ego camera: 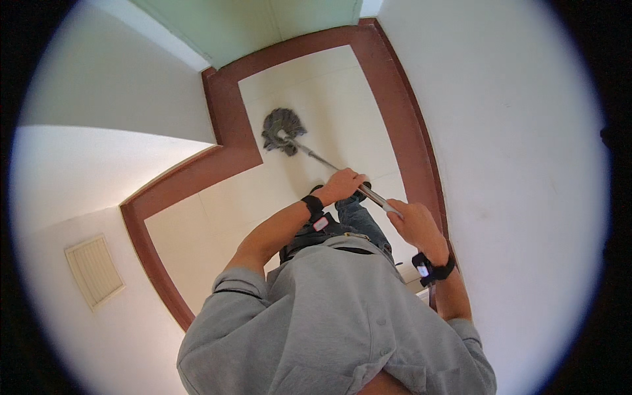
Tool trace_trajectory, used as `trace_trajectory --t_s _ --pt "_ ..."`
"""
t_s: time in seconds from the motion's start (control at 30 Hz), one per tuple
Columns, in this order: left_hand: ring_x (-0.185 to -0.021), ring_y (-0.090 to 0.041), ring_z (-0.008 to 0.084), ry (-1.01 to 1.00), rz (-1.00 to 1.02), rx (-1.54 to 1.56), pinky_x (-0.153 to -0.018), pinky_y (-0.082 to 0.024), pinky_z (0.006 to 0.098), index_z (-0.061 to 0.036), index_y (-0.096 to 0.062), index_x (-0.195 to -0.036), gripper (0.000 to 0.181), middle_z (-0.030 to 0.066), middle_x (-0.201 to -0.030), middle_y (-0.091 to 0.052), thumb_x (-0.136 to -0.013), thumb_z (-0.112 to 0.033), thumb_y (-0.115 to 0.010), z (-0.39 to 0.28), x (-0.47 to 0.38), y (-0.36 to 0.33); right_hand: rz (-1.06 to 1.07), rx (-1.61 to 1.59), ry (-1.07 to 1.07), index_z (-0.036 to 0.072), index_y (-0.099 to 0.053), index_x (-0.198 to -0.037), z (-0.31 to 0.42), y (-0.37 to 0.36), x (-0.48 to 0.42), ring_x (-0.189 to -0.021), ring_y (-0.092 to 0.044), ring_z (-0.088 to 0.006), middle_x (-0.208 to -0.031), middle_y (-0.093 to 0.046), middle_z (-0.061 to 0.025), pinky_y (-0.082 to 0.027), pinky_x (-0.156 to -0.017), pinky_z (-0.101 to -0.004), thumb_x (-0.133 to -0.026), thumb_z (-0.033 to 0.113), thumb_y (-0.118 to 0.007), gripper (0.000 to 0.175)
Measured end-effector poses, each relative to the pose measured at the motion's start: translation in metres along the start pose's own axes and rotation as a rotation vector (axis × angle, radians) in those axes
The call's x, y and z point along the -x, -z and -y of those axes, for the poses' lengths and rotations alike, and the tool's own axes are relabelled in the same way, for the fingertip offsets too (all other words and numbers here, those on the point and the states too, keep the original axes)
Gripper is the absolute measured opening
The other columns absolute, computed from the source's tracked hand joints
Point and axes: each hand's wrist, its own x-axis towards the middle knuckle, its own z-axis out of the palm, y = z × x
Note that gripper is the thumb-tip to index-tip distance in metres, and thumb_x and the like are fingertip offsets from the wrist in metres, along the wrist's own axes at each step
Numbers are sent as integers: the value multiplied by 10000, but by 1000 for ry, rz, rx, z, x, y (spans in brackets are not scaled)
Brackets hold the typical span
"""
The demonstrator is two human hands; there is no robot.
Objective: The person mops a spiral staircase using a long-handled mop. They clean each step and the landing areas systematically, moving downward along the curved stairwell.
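A mop with a dark grey string head (283, 130) rests on the cream tiled floor (316, 98), left of the picture's middle and near the reddish-brown border. Its metal handle (323, 161) runs down to the right towards my body. Around the middle of the handle my left hand (344, 184) is closed. My right hand (414, 222) grips the pale upper end of the handle, at my right side. Each wrist wears a black strap with a small device. My shoes and jeans (363, 217) show partly beneath my hands.
A reddish-brown tile border (385, 108) edges the floor. White walls rise on the right (503, 128) and left (74, 173), the left one with a corner jutting inward. A louvred vent cover (95, 271) is set low in the left wall. A pale green door or panel (276, 22) stands at the far end.
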Motion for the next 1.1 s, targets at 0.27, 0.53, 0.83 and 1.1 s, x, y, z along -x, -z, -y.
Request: trace_trajectory --t_s 0.27,0.53,0.83,1.1 --pt "-934 -679 470 177 -146 -188 -784 -531 561 -19 -693 -1006 315 270 -946 -708 -1053 -279 -522 126 136 23 250 -31 357 74 -708 -1045 32 -110 -111 -872 -696 -465 -910 -733 -211 -546 -777 -569 -974 290 -615 246" --pt "-667 -735 337 513 -116 312 -596 -576 459 9 -677 -894 454 166 -777 -722 -955 -440 -704 201 218 14 421 101 405 55 -728 -928 78 -197 -146 -880 -716 -460 -883 -735 -244 -569 -795 -555 -932 265 -631 232" --pt "-540 -722 255 695 -92 587 -481 -579 347 71 -732 -988 530 148 -750 -698 -1027 -449 -640 120 151 66 199 115 217 94 -762 -947 77 -113 -129 -908 -739 -417 -884 -754 -188 -583 -808 -532 -898 217 -652 172" --pt "-509 -706 253 487 137 441 -464 -559 334 75 -740 -999 505 151 -768 -706 -1009 -424 -661 43 97 104 -66 32 -54 73 -776 -873 93 -30 -44 -908 -751 -402 -903 -765 -195 -603 -816 -507 -804 156 -693 136"
